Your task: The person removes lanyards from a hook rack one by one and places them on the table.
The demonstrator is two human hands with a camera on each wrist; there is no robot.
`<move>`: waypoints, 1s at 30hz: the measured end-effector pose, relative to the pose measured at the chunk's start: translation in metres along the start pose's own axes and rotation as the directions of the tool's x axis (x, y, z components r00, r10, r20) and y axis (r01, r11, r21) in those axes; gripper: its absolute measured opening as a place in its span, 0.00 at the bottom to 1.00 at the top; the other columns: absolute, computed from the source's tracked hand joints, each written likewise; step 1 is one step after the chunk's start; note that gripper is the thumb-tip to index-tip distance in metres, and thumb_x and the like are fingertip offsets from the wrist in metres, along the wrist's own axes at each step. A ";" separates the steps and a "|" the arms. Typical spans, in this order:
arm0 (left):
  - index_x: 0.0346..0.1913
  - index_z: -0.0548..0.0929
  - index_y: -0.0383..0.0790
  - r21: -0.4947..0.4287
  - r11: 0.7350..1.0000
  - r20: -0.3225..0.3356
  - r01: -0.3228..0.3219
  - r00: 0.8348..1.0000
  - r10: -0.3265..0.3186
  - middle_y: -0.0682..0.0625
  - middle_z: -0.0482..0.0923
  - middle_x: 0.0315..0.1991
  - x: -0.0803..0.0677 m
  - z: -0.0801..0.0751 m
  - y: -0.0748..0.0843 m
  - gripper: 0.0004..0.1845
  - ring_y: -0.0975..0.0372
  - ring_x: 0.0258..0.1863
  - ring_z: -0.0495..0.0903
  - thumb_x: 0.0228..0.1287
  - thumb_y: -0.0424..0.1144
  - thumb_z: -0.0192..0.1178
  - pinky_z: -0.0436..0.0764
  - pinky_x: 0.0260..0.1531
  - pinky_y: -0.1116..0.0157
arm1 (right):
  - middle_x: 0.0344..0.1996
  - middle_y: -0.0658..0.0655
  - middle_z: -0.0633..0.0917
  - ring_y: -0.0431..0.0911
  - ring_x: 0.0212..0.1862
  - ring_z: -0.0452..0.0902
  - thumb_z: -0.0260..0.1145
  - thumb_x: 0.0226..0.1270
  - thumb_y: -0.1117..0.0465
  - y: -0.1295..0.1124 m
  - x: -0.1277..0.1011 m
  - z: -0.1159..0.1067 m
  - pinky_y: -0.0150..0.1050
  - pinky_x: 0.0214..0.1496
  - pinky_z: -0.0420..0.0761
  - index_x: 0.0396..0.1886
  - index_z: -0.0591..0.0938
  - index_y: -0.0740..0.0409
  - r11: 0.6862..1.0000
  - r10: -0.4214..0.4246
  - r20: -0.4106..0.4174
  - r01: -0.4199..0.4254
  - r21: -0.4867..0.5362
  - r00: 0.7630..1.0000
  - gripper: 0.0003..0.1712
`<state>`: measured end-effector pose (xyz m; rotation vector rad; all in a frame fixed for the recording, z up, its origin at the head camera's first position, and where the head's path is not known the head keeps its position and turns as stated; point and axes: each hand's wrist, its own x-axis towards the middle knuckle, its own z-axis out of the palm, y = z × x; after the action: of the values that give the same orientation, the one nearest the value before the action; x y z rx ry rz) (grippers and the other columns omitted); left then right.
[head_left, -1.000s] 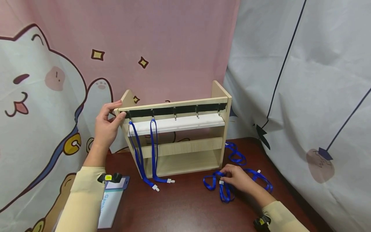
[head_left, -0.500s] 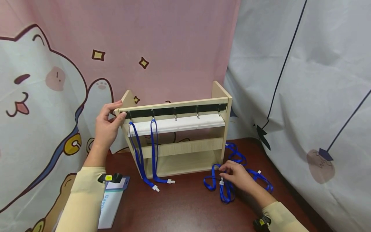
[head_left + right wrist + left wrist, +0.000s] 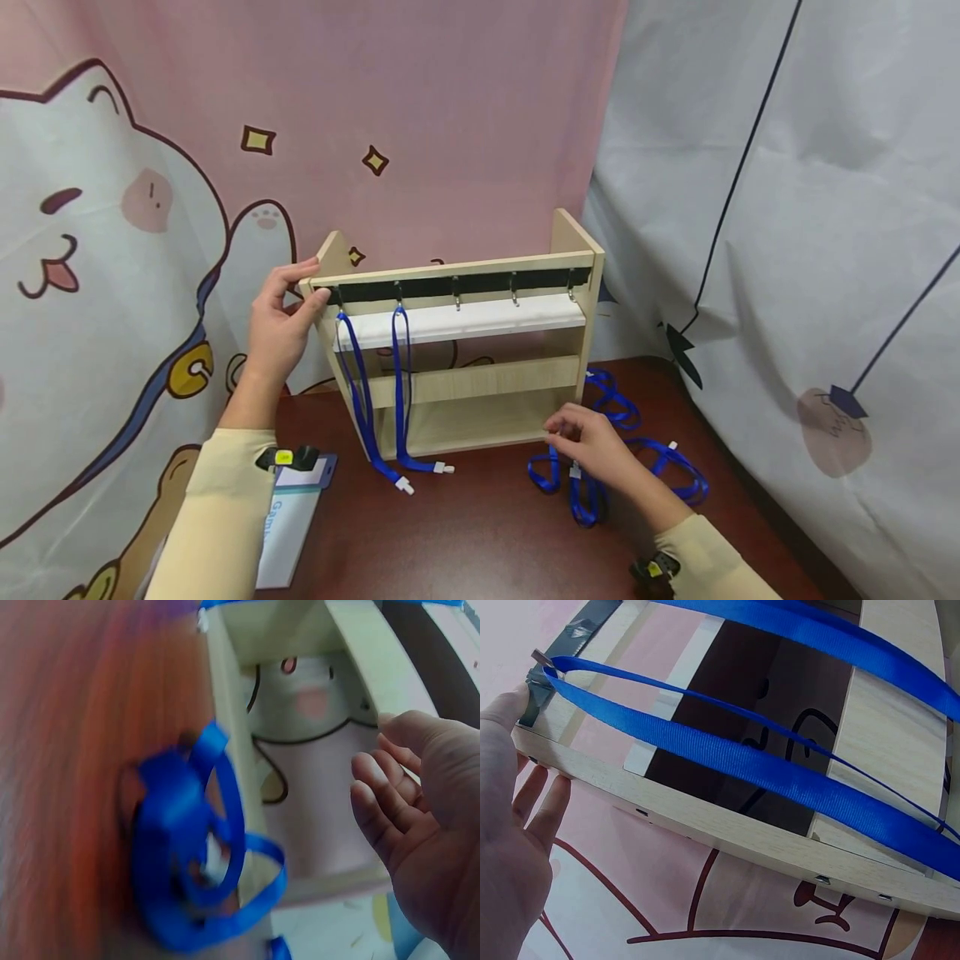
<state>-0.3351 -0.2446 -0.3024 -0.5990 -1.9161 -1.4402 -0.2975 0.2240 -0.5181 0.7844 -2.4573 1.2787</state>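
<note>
My left hand (image 3: 279, 329) grips the upper left corner of a pale wooden rack (image 3: 472, 382), thumb on the front and fingers round the side. Along the rack's black strip sit several small metal hooks (image 3: 457, 296). Two blue lanyards hang from the left hooks: an outer lanyard (image 3: 363, 402) and an inner lanyard (image 3: 400, 396), their white clips reaching the table. My right hand (image 3: 591, 442) is over a loosely coiled blue lanyard (image 3: 582, 507) at the rack's lower right front. In the right wrist view its fingers curl loosely, nothing between them, apart from the blurred coil (image 3: 176, 847).
Two more blue lanyards lie on the dark red table (image 3: 450, 542), one back lanyard (image 3: 618, 410) beside the rack and one right lanyard (image 3: 690, 483) behind my right hand. A white and blue box (image 3: 288, 529) lies by my left sleeve. Printed curtains (image 3: 480, 125) stand behind.
My right hand has moved left and slightly up over the coiled lanyard, now covering the top of its loop. My left hand stays on the rack's corner.
</note>
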 end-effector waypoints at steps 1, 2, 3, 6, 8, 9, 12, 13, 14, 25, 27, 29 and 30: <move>0.68 0.81 0.27 0.001 1.000 -0.001 0.000 1.000 0.000 0.38 0.76 0.74 0.000 0.000 0.001 0.19 0.60 0.66 0.75 0.80 0.29 0.66 0.83 0.53 0.76 | 0.39 0.42 0.86 0.38 0.32 0.81 0.78 0.73 0.67 -0.004 0.003 0.002 0.35 0.30 0.83 0.45 0.91 0.45 1.000 0.004 0.004 -0.004 0.011 1.000 0.11; 0.68 0.81 0.27 0.002 1.000 -0.001 0.000 1.000 0.000 0.38 0.76 0.74 0.000 0.000 0.001 0.19 0.60 0.66 0.75 0.80 0.29 0.66 0.83 0.53 0.76 | 0.39 0.43 0.86 0.39 0.32 0.81 0.78 0.74 0.66 -0.009 0.005 0.003 0.36 0.30 0.83 0.45 0.91 0.44 1.000 0.008 0.008 -0.008 0.018 1.000 0.11; 0.68 0.81 0.27 0.005 1.000 -0.003 0.000 1.000 0.000 0.38 0.76 0.74 0.000 0.000 0.002 0.19 0.60 0.66 0.75 0.80 0.29 0.66 0.83 0.53 0.76 | 0.39 0.42 0.86 0.39 0.33 0.81 0.78 0.74 0.65 -0.012 0.008 0.005 0.36 0.30 0.83 0.46 0.91 0.43 1.000 0.008 0.008 -0.008 0.023 1.000 0.10; 0.68 0.81 0.26 0.014 1.000 -0.003 -0.001 1.000 0.001 0.38 0.76 0.74 0.000 0.000 0.001 0.19 0.61 0.66 0.75 0.80 0.29 0.66 0.83 0.53 0.76 | 0.40 0.42 0.86 0.40 0.33 0.83 0.78 0.75 0.62 -0.023 0.018 0.011 0.37 0.30 0.83 0.47 0.91 0.42 0.999 0.003 0.004 -0.004 0.035 1.000 0.09; 0.68 0.81 0.26 0.015 1.000 -0.004 -0.004 1.000 0.004 0.38 0.76 0.74 0.001 -0.001 -0.007 0.19 0.61 0.67 0.75 0.80 0.28 0.66 0.83 0.53 0.76 | 0.40 0.42 0.86 0.39 0.34 0.83 0.79 0.74 0.62 -0.030 0.026 0.016 0.37 0.32 0.84 0.48 0.91 0.44 0.999 -0.015 -0.014 0.016 0.033 1.000 0.09; 0.68 0.81 0.26 0.017 1.000 -0.005 -0.007 1.000 0.007 0.39 0.76 0.74 0.002 -0.002 -0.011 0.19 0.61 0.67 0.75 0.80 0.28 0.66 0.83 0.53 0.76 | 0.40 0.42 0.86 0.39 0.35 0.83 0.79 0.74 0.62 -0.034 0.030 0.019 0.37 0.32 0.84 0.48 0.91 0.45 0.999 -0.026 -0.026 0.027 0.031 0.999 0.09; 0.68 0.82 0.28 0.023 1.000 -0.008 -0.012 1.000 0.013 0.40 0.77 0.74 0.004 -0.004 -0.027 0.19 0.60 0.69 0.75 0.79 0.27 0.66 0.83 0.52 0.76 | 0.41 0.44 0.87 0.38 0.35 0.83 0.79 0.74 0.62 -0.047 0.043 0.028 0.36 0.34 0.85 0.51 0.92 0.49 0.998 -0.056 -0.069 0.058 0.023 0.996 0.10; 0.68 0.82 0.29 0.023 1.000 -0.009 -0.015 1.000 0.015 0.41 0.77 0.74 0.005 -0.005 -0.030 0.19 0.60 0.69 0.75 0.79 0.28 0.66 0.83 0.52 0.76 | 0.42 0.45 0.87 0.38 0.36 0.83 0.79 0.74 0.62 -0.051 0.047 0.032 0.36 0.35 0.85 0.52 0.92 0.51 0.997 -0.069 -0.084 0.071 0.020 0.994 0.10; 0.67 0.82 0.30 0.023 1.000 -0.009 -0.017 1.000 0.018 0.41 0.77 0.74 0.006 -0.005 -0.032 0.19 0.60 0.69 0.75 0.78 0.28 0.67 0.83 0.52 0.75 | 0.42 0.47 0.88 0.38 0.37 0.83 0.79 0.74 0.62 -0.056 0.053 0.035 0.36 0.37 0.85 0.53 0.92 0.54 0.996 -0.079 -0.096 0.081 0.021 0.992 0.11; 0.68 0.83 0.31 0.010 1.000 -0.005 -0.012 1.000 0.012 0.44 0.78 0.74 0.008 -0.006 -0.034 0.19 0.60 0.68 0.75 0.78 0.29 0.68 0.84 0.52 0.74 | 0.47 0.60 0.87 0.43 0.39 0.86 0.80 0.71 0.66 -0.121 0.104 0.086 0.37 0.42 0.89 0.61 0.88 0.64 0.981 -0.115 -0.206 0.144 0.131 0.972 0.21; 0.68 0.83 0.31 0.016 1.000 -0.005 -0.008 1.000 0.008 0.44 0.78 0.74 0.008 -0.006 -0.035 0.19 0.60 0.68 0.75 0.78 0.29 0.68 0.84 0.52 0.74 | 0.48 0.59 0.86 0.43 0.40 0.86 0.80 0.72 0.65 -0.131 0.109 0.098 0.37 0.42 0.89 0.62 0.88 0.64 0.980 -0.092 -0.224 0.127 0.151 0.970 0.22; 0.68 0.82 0.29 0.026 1.000 -0.008 -0.005 1.000 0.006 0.44 0.77 0.74 0.008 -0.006 -0.036 0.19 0.60 0.68 0.75 0.78 0.29 0.68 0.83 0.53 0.74 | 0.48 0.58 0.85 0.43 0.40 0.87 0.80 0.72 0.65 -0.139 0.113 0.111 0.36 0.43 0.90 0.63 0.87 0.63 0.979 -0.062 -0.235 0.104 0.173 0.970 0.23; 0.68 0.82 0.29 0.029 1.000 -0.009 -0.005 1.000 0.005 0.43 0.77 0.74 0.008 -0.006 -0.036 0.19 0.60 0.68 0.75 0.79 0.29 0.67 0.83 0.52 0.74 | 0.49 0.59 0.85 0.43 0.40 0.87 0.80 0.72 0.65 -0.142 0.114 0.117 0.36 0.44 0.90 0.63 0.86 0.63 0.977 -0.045 -0.238 0.093 0.191 0.970 0.23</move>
<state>-0.3645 -0.2610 -0.3191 -0.5821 -1.9238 -1.4070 -0.3080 0.0238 -0.4375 0.7148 -2.1236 1.5165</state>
